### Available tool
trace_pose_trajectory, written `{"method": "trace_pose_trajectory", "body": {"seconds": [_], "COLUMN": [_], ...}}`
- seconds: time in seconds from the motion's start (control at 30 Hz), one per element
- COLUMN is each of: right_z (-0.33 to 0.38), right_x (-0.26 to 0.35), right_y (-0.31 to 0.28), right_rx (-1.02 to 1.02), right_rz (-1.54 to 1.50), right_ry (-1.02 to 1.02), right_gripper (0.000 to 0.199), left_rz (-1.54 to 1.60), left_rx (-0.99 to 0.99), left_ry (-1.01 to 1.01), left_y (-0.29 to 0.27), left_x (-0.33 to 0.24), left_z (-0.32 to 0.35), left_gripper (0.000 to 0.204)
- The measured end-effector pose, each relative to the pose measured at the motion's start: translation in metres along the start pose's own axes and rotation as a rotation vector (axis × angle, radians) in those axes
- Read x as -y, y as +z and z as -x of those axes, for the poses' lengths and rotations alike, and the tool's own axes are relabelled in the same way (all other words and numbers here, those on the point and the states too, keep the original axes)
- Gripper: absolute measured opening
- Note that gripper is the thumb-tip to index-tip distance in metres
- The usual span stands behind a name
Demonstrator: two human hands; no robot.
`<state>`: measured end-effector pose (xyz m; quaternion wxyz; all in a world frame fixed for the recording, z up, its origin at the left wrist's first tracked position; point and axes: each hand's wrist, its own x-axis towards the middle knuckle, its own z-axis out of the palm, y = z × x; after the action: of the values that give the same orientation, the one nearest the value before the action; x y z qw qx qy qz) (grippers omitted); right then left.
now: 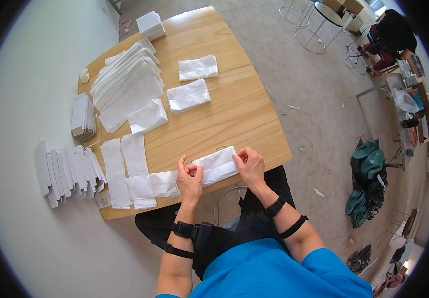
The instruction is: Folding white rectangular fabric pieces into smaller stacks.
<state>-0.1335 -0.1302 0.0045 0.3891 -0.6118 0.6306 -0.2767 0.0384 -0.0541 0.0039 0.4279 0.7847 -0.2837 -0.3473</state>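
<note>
White sheet point(219, 165), one, lying along the near edge of wooden table point(239, 111): right end pinched by right hand point(249, 168), left end at left hand point(189, 180), fingers curled, grip unclear; bare tabletop beyond.

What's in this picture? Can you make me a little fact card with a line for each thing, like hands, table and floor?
Left hand: touching the folded white sheet near its left end
Right hand: pinching that sheet's right end
Table: wooden, with a big fanned white pile on its far left part
Far from the hands: two folded white bundles
Floor: green and black bags, off to the right
Other person: top right, in dark clothes
</note>
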Motion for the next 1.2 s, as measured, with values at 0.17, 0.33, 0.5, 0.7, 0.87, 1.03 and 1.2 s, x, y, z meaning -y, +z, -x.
{"method": "trace_pose_trajectory", "body": {"seconds": [0.17,0.33,0.5,0.7,0.87,1.03,1.2], "right_z": [-0.001,-0.002,-0.001,0.001,0.009,-0.002,-0.004], "right_x": [-0.007,-0.007,-0.006,0.001,0.032,-0.001,-0.008], "right_y": [0.001,0.003,0.006,-0.006,0.000,0.015,0.004], "right_rx": [0.005,0.010,-0.023,-0.077,0.134,0.261,0.257], "right_rz": [-0.005,0.047,0.077,0.094,-0.294,-0.426,-0.379], "right_ry": [0.026,0.023,0.010,-0.066,0.161,0.306,0.291], "right_gripper": [0.017,0.017,0.018,0.019,0.020,0.022,0.022], "left_rz": [-0.036,-0.120,-0.263,-0.257,0.271,0.252,0.159], "left_rx": [-0.002,-0.013,-0.110,-0.093,0.230,0.254,0.215], "left_ry": [0.040,0.069,0.254,0.185,-0.132,-0.175,-0.133], "left_y": [0.000,0.002,-0.001,-0.012,0.002,0.018,0.026], "left_x": [0.004,-0.004,0.005,-0.015,-0.011,0.016,0.024], "left_z": [-0.001,0.003,0.003,0.005,0.008,0.002,0.000], "left_gripper": [0.060,0.059,0.058,0.029,0.020,0.018,0.016]}}
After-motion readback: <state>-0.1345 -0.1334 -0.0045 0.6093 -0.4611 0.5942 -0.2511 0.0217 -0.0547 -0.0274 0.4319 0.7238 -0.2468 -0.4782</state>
